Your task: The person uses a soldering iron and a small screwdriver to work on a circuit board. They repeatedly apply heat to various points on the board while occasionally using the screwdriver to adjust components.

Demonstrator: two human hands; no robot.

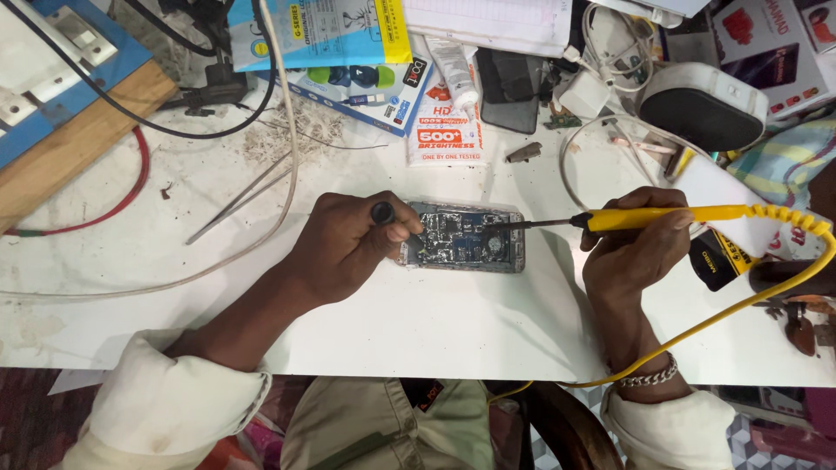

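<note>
At mid-tabletop [418, 322], your left hand [348, 248] pinches a small dark tool [382, 212] against the opened phone [466, 237], back cover already off, glossy metal board bare. Your right hand [631, 248] is closed round the yellow plastic soldering iron [662, 216], tip touching the board; I judge soldering underway, reassembly left. Coiled cord trails right.

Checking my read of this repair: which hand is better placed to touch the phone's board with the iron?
Right. The right hand already grips the yellow iron, its tip at the phone board's right edge. The left hand steadies the phone and holds a small dark tool.
</note>
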